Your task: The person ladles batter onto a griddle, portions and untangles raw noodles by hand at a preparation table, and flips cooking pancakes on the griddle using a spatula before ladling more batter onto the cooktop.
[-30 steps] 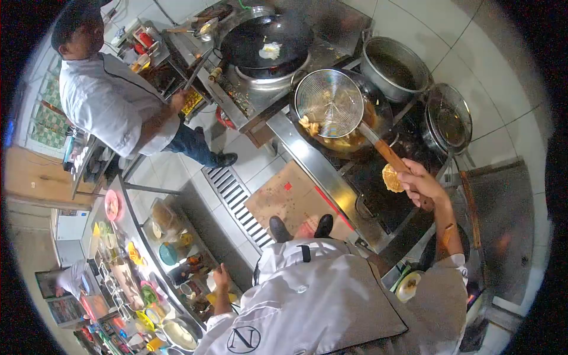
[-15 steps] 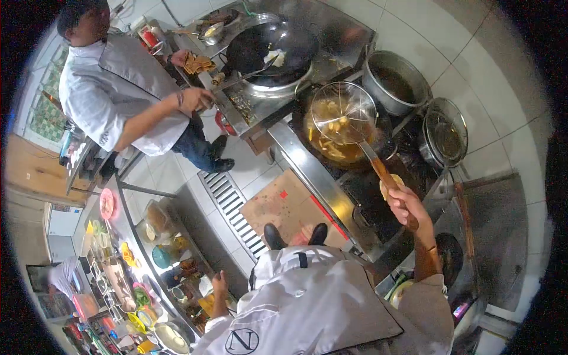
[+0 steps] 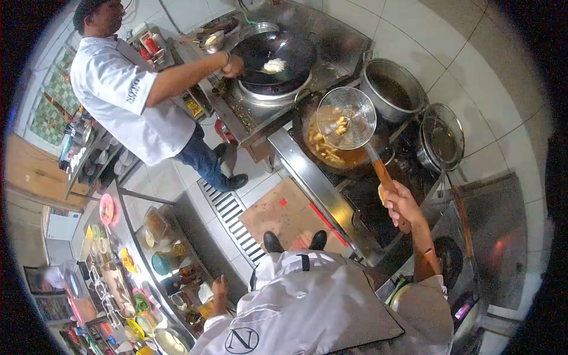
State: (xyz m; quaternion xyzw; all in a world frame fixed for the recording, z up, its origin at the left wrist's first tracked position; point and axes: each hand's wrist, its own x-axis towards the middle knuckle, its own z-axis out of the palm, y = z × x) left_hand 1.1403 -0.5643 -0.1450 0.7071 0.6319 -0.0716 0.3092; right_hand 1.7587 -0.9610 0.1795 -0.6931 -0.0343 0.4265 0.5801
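Observation:
My right hand (image 3: 402,204) is wrapped round the wooden handle of a wire skimmer (image 3: 349,105). A bit of yellowish material shows by the fingers. Several fried pieces (image 3: 341,125) lie in the skimmer's round mesh, which overlaps a pan of oil (image 3: 346,167) in this view. More pale yellow pieces (image 3: 322,148) float in that oil. Low at my left side hangs my left hand (image 3: 219,289), its fingers curled and nothing showing in them, near the shelf unit.
A co-worker (image 3: 130,89) stands left at a black wok (image 3: 284,50) with white food in it. Behind the pan stand a deep pot (image 3: 370,77) and a strainer over a bowl (image 3: 441,139). Left lies a counter (image 3: 127,228) crowded with food containers; cardboard (image 3: 284,216) covers the floor.
The skimmer has shifted slightly right, with fried pieces gathered lower in its mesh. The co-worker's arm has reached out to the wok's edge; the brown cloth in their other hand is out of sight.

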